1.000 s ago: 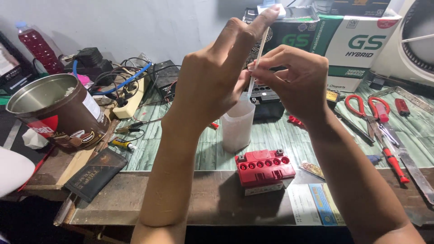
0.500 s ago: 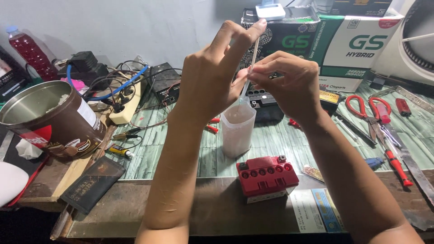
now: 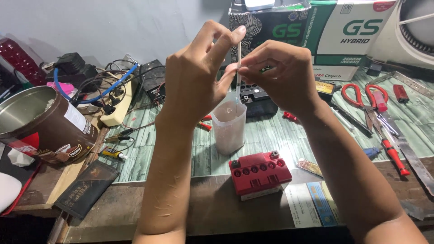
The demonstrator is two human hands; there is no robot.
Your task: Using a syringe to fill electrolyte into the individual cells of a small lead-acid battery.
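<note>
Head view, sole camera. Both hands raised over bench [image 3: 190, 165], meeting above cup [image 3: 228, 127].

Left hand [image 3: 196, 81]: fingers curled, forefinger and thumb pinched on upper part of thin clear tube [image 3: 238, 72]; remaining fingers half folded behind it. Right hand [image 3: 282, 77]: fingers bent in, tips closed on same tube just beside left thumb. Both grips tight, no gap visible at tube.

Tube upright, lower end widening to a small bulb-like tip [image 3: 234, 97], directly below fingertips and at cup mouth. Cannot tell whether tip touches cup rim or contents. Cup translucent, upright, standing on bench beneath hands; fill level not readable through frosted wall.

Below cup, nearer camera: red battery [image 3: 259, 171], row of round ports along top, apparently uncovered. Well apart from fingers, not touched. Behind hands: black battery [image 3: 257, 96], mostly hidden by right hand.

Left of left forearm: brown tin [image 3: 43, 126], wires [image 3: 97, 88], black wallet [image 3: 86, 189]. Right of right forearm: red-handled scissors [image 3: 364, 97], screwdriver [image 3: 392, 152]. Behind fingers: green-and-white boxes [image 3: 334, 31].

Progress, judged: tube held ready at cup, drawing or dosing stage. Nothing yet at red battery ports; transfer to battery appears still outstanding. Liquid in tube not discernible.
</note>
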